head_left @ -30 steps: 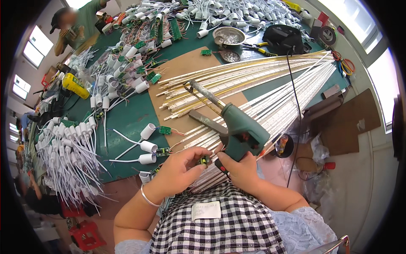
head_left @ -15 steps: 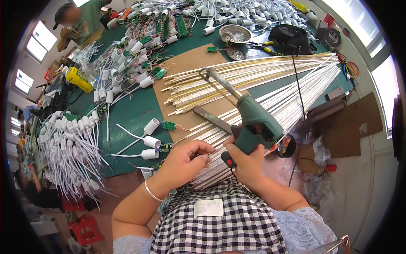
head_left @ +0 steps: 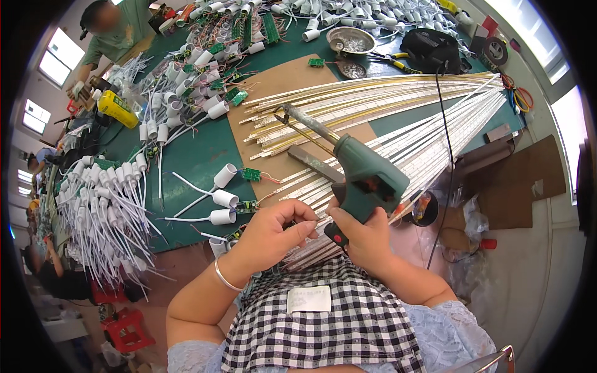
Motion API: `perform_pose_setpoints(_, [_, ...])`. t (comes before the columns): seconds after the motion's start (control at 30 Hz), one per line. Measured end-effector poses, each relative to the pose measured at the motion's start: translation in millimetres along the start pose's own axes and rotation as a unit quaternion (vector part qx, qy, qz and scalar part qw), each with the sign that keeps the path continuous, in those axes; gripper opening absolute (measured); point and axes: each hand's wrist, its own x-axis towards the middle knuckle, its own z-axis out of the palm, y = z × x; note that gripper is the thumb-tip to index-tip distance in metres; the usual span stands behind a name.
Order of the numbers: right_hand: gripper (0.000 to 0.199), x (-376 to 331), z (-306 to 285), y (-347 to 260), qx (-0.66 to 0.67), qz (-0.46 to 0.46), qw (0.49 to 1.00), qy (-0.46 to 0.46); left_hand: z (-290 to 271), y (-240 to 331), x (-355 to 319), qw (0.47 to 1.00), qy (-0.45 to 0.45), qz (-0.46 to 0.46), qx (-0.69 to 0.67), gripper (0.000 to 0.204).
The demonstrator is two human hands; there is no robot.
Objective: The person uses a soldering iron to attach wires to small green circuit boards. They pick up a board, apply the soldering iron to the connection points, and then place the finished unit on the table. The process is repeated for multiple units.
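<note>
Gripping the green soldering gun [head_left: 367, 180] by its handle, the right hand [head_left: 367, 239] holds it over the bundled light strips [head_left: 398, 118] on the tabletop [head_left: 199, 149]. Left hand [head_left: 270, 233] is curled, fingertips pinching a strip end just beside the gun; white lamp sockets [head_left: 224, 199] lie near.

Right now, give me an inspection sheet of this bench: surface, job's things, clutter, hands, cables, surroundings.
Surface: green table mat with a brown cardboard sheet laid on it.
Job's things: green soldering gun, tip raised toward the bench; long LED strips fanned across the cardboard.
Clutter: white lamp sockets with leads, small green circuit boards, metal bowl, yellow bottle.
Hands: right hand grips the gun's handle; left hand pinches something small beside it, too small to identify.
Cables: black cord runs across the strips and off the bench edge.
Surroundings: another person at the far end; windows at left.
</note>
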Motion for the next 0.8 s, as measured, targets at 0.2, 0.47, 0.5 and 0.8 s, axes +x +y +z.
perform_pose_setpoints(0.2, [0.013, 1, -1, 2, 0.012, -0.001, 1.0, -0.006, 2, -3, -1, 1.0, -0.012, 0.006, -0.024, 0.024])
perform_pose_setpoints(0.47, [0.015, -2, -3, 5, -0.037, 0.037, 0.999, -0.011, -2, -5, -6, 0.998, -0.047, 0.032, -0.036, 0.028])
perform_pose_setpoints(0.5, [0.016, -2, -3, 5, -0.02, 0.016, 1.0, -0.009, -2, -4, -7, 0.997, -0.049, 0.015, -0.058, 0.029])
perform_pose_setpoints(0.8, [0.023, -1, -10, 4, -0.005, 0.048, 0.997, -0.059, -1, -4, -7, 0.998, -0.062, 0.019, -0.002, 0.029])
